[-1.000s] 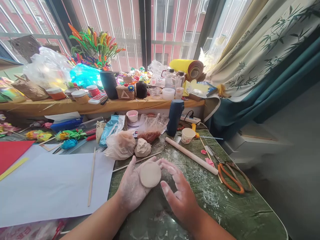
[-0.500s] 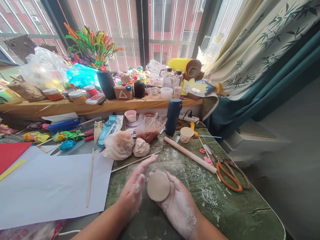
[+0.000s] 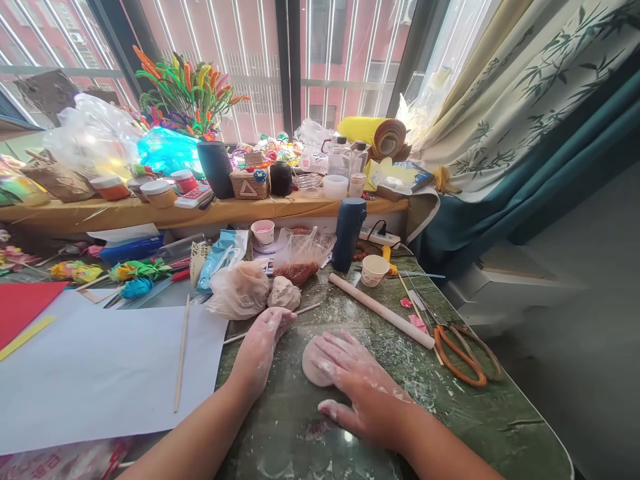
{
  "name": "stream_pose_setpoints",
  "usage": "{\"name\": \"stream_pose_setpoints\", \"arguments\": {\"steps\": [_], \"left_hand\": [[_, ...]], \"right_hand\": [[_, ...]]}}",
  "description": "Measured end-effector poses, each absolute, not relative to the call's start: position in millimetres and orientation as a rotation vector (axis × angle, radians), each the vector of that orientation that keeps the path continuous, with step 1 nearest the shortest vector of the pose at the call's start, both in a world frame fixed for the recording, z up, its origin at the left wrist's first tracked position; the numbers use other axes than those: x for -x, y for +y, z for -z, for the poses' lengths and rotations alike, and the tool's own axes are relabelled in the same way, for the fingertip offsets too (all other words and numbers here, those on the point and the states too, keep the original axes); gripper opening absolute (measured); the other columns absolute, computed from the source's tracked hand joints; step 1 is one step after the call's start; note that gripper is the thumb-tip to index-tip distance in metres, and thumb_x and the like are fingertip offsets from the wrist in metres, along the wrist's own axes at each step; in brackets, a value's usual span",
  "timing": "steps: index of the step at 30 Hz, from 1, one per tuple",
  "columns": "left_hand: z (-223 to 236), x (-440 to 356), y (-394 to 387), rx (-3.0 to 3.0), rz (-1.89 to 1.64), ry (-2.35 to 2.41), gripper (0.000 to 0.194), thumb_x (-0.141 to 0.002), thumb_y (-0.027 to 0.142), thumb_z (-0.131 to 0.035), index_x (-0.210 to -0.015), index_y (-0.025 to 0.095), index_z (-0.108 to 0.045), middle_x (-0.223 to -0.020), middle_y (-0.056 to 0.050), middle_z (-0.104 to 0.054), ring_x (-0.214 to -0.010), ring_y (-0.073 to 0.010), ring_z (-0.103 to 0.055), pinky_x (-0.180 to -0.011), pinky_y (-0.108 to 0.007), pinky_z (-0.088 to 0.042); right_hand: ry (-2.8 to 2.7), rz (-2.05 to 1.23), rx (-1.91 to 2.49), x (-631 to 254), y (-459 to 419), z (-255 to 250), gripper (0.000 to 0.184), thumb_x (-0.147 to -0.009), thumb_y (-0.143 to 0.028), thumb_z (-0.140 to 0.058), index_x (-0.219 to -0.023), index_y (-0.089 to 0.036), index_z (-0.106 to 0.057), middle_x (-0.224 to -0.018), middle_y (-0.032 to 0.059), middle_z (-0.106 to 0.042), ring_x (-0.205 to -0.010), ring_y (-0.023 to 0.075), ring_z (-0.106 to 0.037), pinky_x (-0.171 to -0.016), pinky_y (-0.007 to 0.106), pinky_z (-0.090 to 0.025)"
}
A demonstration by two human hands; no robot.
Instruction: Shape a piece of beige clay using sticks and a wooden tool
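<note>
A round, flat disc of pale clay (image 3: 315, 365) lies on a clear sheet (image 3: 290, 413) on the green tabletop. My right hand (image 3: 353, 380) rests palm down over the disc's right part, fingers stretched flat and thumb spread towards me. To the left of the disc hovers my left hand (image 3: 263, 347), fingers loosely bent and nothing visible in them. White powder coats both hands. Just beyond the left fingertips sits a lump of pale clay (image 3: 284, 293), beside a crumpled plastic bag (image 3: 237, 290). A thin wooden stick (image 3: 307, 308) passes partly behind the left hand.
A rolling pin (image 3: 380, 310) lies right of centre, near orange-handled scissors (image 3: 460, 353). Behind it stand a paper cup (image 3: 375, 270) and a dark blue bottle (image 3: 349, 235). White paper (image 3: 110, 373) with another stick (image 3: 181, 353) covers the left side.
The clay disc has gone from my right palm down onto the clear sheet. My right hand has turned over onto it. My left hand has drawn left, its fingers more bent.
</note>
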State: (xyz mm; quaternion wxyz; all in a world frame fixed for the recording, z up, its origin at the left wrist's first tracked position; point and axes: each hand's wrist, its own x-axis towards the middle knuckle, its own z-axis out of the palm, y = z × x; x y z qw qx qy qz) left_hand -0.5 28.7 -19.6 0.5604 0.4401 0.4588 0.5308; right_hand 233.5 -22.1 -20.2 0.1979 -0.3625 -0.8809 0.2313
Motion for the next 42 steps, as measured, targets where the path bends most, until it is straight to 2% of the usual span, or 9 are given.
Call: {"name": "stream_pose_setpoints", "arguments": {"steps": [4, 7, 10, 16, 24, 28, 31, 39, 42], "left_hand": [[14.3, 4.2, 23.5, -1.596, -0.948, 1.214, 0.03, -0.087, 0.043, -0.069, -0.109, 0.022, -0.072, -0.115, -0.01, -0.073, -0.113, -0.0309, -0.065, -0.105, -0.045, -0.047], [15.7, 3.0, 17.9, -1.982, -0.679, 1.153, 0.071, -0.07, 0.038, -0.087, -0.136, 0.027, -0.062, -0.144, -0.012, -0.06, -0.134, -0.0374, -0.052, -0.116, -0.052, -0.038], [20.7, -1.4, 16.5, -2.207, -0.489, 1.074, 0.103, -0.06, 0.039, -0.095, -0.151, 0.029, -0.048, -0.156, -0.013, -0.049, -0.145, -0.0415, -0.04, -0.122, -0.059, -0.027], [27.6, -7.3, 23.8, -2.295, -0.347, 1.081, 0.1, -0.061, 0.041, -0.095, -0.149, 0.029, -0.05, -0.151, -0.013, -0.056, -0.144, -0.0426, -0.04, -0.121, -0.064, -0.025], [27.7, -5.4, 23.5, -2.294, -0.404, 1.075, 0.103, -0.058, 0.048, -0.096, -0.149, 0.028, -0.051, -0.15, -0.015, -0.055, -0.141, -0.0427, -0.044, -0.119, -0.06, -0.03], [12.7, 6.6, 25.8, -2.314, -0.567, 1.244, 0.065, -0.082, 0.049, -0.078, -0.14, 0.025, -0.059, -0.144, -0.014, -0.06, -0.133, -0.0371, -0.053, -0.113, -0.052, -0.041], [1.6, 22.9, 31.3, -2.312, -0.644, 1.542, 0.026, -0.096, 0.035, -0.058, -0.115, 0.024, -0.071, -0.114, -0.01, -0.074, -0.109, -0.0317, -0.066, -0.099, -0.046, -0.049], [11.2, 45.4, 53.2, -2.374, -0.456, 1.765, 0.015, -0.091, 0.017, -0.057, -0.087, 0.02, -0.071, -0.09, -0.009, -0.07, -0.088, -0.0292, -0.065, -0.081, -0.039, -0.048], [7.5, 43.3, 51.7, -2.403, -0.499, 1.731, 0.017, -0.094, 0.019, -0.054, -0.089, 0.021, -0.071, -0.091, -0.008, -0.07, -0.087, -0.0274, -0.064, -0.08, -0.037, -0.047]], "right_hand": [[-2.151, -0.572, 1.272, -244.2, -21.7, 38.1, 0.061, -0.099, -0.046, -0.058, -0.154, -0.023, -0.044, -0.161, 0.0119, -0.041, -0.15, 0.0324, -0.035, -0.123, 0.057, -0.03], [-1.952, -0.636, 1.325, -250.2, -23.3, 44.1, 0.055, -0.101, -0.041, -0.056, -0.152, -0.026, -0.045, -0.157, 0.0102, -0.047, -0.147, 0.0303, -0.04, -0.12, 0.054, -0.037], [-1.894, -0.694, 1.271, -250.6, -26.4, 44.2, 0.054, -0.099, -0.038, -0.06, -0.151, -0.03, -0.048, -0.156, 0.0077, -0.049, -0.146, 0.0307, -0.042, -0.121, 0.055, -0.035], [-1.901, -0.839, 1.264, -246.6, -29.0, 44.0, 0.06, -0.09, -0.04, -0.072, -0.147, -0.031, -0.056, -0.151, 0.0086, -0.055, -0.142, 0.0373, -0.045, -0.121, 0.062, -0.03], [-1.934, -0.867, 1.257, -247.2, -26.7, 43.0, 0.056, -0.091, -0.039, -0.07, -0.146, -0.032, -0.057, -0.149, 0.0075, -0.058, -0.142, 0.0366, -0.045, -0.121, 0.062, -0.028], [-1.842, -0.916, 1.31, -248.9, -26.1, 43.3, 0.056, -0.096, -0.042, -0.064, -0.15, -0.032, -0.051, -0.152, 0.007, -0.054, -0.143, 0.0328, -0.045, -0.121, 0.058, -0.031], [-1.787, -0.945, 1.323, -250.4, -25.2, 45.4, 0.052, -0.096, -0.042, -0.063, -0.147, -0.032, -0.054, -0.15, 0.0072, -0.055, -0.142, 0.0316, -0.046, -0.121, 0.056, -0.032], [-1.757, -0.929, 1.329, -247.3, -23.5, 43.9, 0.043, -0.096, -0.038, -0.063, -0.138, -0.03, -0.061, -0.141, 0.0089, -0.06, -0.134, 0.0308, -0.052, -0.118, 0.055, -0.037], [-1.737, -0.899, 1.324, -247.5, -24.2, 44.0, 0.04, -0.096, -0.036, -0.062, -0.135, -0.03, -0.062, -0.139, 0.0089, -0.061, -0.133, 0.0306, -0.054, -0.117, 0.055, -0.039]]}}
